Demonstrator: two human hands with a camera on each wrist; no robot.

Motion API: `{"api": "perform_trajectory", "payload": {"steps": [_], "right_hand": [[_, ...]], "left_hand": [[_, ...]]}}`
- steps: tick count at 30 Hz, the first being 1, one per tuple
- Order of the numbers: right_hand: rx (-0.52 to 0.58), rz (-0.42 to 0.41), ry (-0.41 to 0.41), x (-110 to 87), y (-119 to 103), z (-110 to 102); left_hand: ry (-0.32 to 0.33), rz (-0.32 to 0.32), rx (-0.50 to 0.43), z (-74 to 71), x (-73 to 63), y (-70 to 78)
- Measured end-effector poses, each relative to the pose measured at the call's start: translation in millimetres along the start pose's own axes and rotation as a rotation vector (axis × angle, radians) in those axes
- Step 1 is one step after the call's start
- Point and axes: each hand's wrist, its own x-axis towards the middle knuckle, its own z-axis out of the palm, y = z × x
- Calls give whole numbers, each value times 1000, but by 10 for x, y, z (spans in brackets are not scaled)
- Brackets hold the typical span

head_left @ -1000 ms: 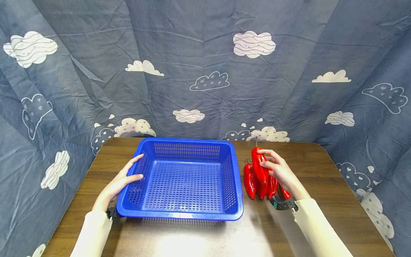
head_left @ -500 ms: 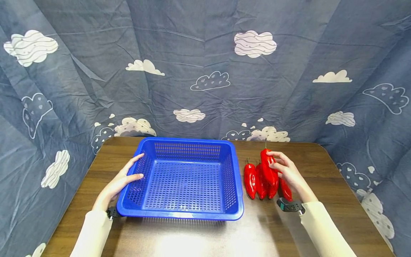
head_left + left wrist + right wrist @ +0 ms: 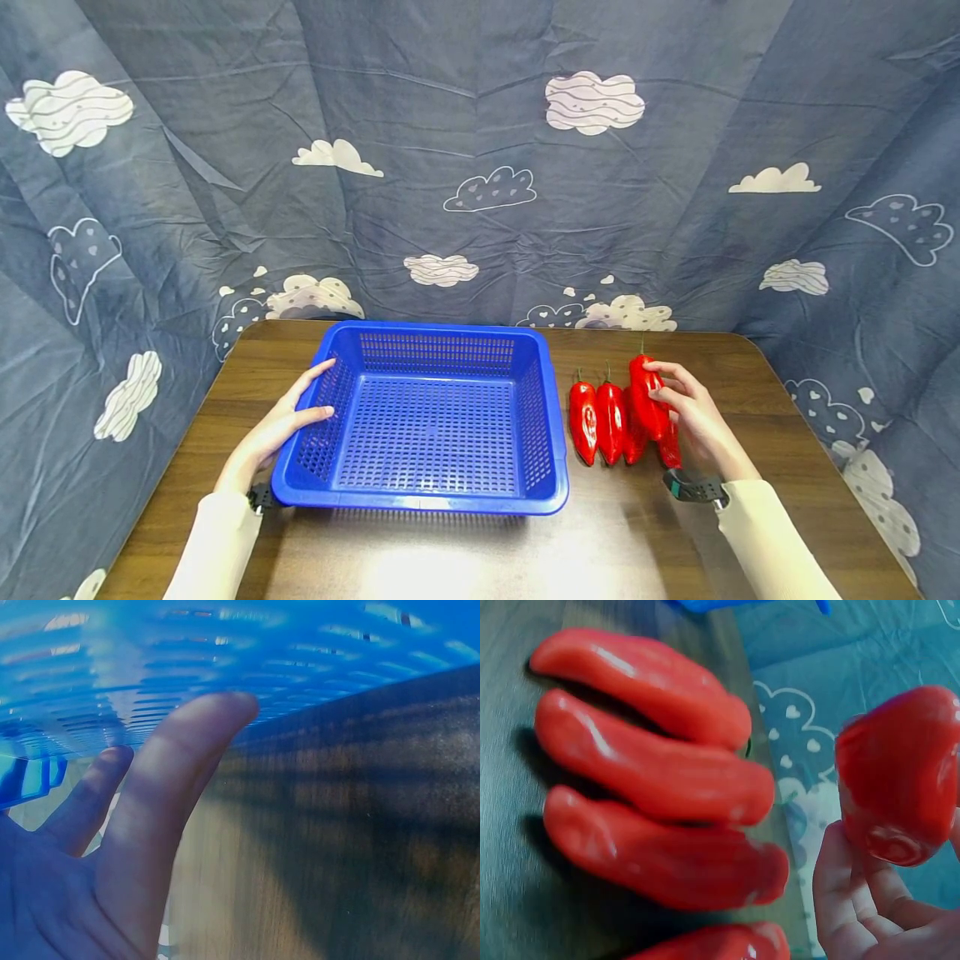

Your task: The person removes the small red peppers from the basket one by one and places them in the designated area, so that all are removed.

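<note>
My right hand (image 3: 693,408) holds a red pepper (image 3: 647,400) between its thumb and fingers, stem pointing away. In the right wrist view, that pepper (image 3: 900,769) is seen end-on above the fingers (image 3: 836,885). Below it in the head view several more red peppers lie side by side in a row, the leftmost pepper (image 3: 582,421) close to the basket. A blue plastic basket (image 3: 420,502) with mesh walls stands to the left. My left hand (image 3: 273,429) rests over its left rim, thumb and a finger spread apart; the left wrist view shows the thumb (image 3: 161,787) against the mesh.
A brown wooden table (image 3: 592,533) carries everything. Behind it and at both sides hangs a grey-blue cloth (image 3: 480,233) with white cloud prints. Light glares off the table's near part. Black bands sit on both wrists.
My right hand has moved rightward along the row with the held pepper, and slightly nearer. More of the peppers beneath now show on the left. The left hand and the basket stay put.
</note>
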Motion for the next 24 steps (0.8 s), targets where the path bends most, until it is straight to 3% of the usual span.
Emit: {"api": "perform_trajectory", "payload": {"steps": [5, 10, 14, 24], "right_hand": [[4, -57, -15, -202, -375, 170], [4, -10, 47, -376, -680, 336], [-8, 27, 84, -432, -723, 325], [-12, 31, 124, -514, -652, 150]], "left_hand": [[2, 9, -1, -3, 2, -2], [0, 11, -2, -3, 3, 0], [0, 6, -1, -1, 3, 3], [0, -3, -14, 7, -2, 5]]}}
